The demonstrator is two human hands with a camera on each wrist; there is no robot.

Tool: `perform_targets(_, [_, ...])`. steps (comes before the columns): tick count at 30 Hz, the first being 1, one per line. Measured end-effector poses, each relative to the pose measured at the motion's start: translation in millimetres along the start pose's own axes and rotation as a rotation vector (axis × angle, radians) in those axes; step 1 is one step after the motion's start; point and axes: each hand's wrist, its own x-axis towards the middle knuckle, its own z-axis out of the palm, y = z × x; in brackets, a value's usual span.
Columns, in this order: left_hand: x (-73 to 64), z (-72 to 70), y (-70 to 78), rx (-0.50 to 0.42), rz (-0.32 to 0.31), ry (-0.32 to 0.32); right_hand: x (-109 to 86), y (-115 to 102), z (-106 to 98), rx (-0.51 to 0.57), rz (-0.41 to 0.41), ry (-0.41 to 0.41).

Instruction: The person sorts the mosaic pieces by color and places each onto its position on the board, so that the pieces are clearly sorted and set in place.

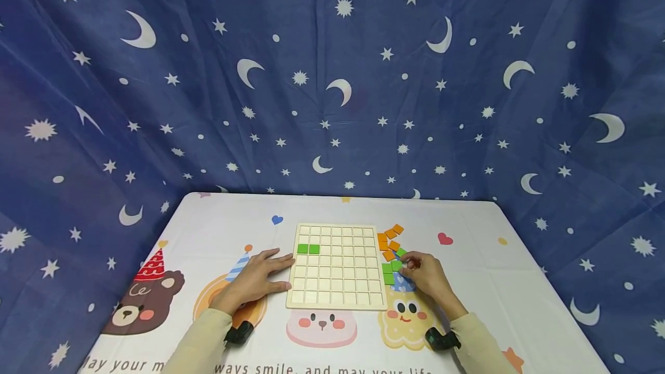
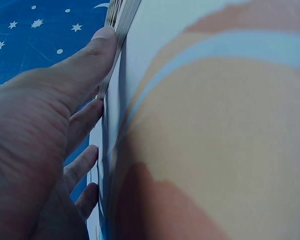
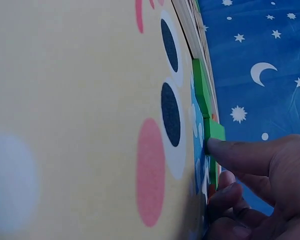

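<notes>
A pale wooden grid board (image 1: 337, 276) lies on the table, with two green square tiles (image 1: 309, 249) side by side in cells near its left edge. My left hand (image 1: 254, 279) rests at the board's left side, fingers spread and thumb touching the edge, as the left wrist view also shows. Right of the board, my right hand (image 1: 427, 273) bends over loose green tiles (image 1: 388, 273). In the right wrist view its thumb and curled fingers pinch a green tile (image 3: 213, 131), low at the tabletop; the fingertips behind it are partly hidden.
Several orange tiles (image 1: 389, 234) lie loosely by the board's upper right edge, just beyond the green ones. A white cloth (image 1: 493, 281) printed with cartoon animals covers the table. Behind it hangs a blue curtain (image 1: 332, 74) with moons and stars.
</notes>
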Motion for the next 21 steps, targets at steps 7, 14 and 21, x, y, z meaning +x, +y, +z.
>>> perform_targets(7, [-0.3,-0.8,0.5,-0.005,0.008,-0.001,-0.8,0.1,-1.5,0.041,0.004,0.015])
perform_targets(14, [0.4,-0.3,-1.3,-0.004,0.001,0.008,0.5,1.2,-2.6,0.048,-0.004,0.018])
perform_targets(21, [0.7,1.3,-2.4,-0.013,-0.005,0.001,-0.4,-2.1,-4.0,0.064,0.000,0.014])
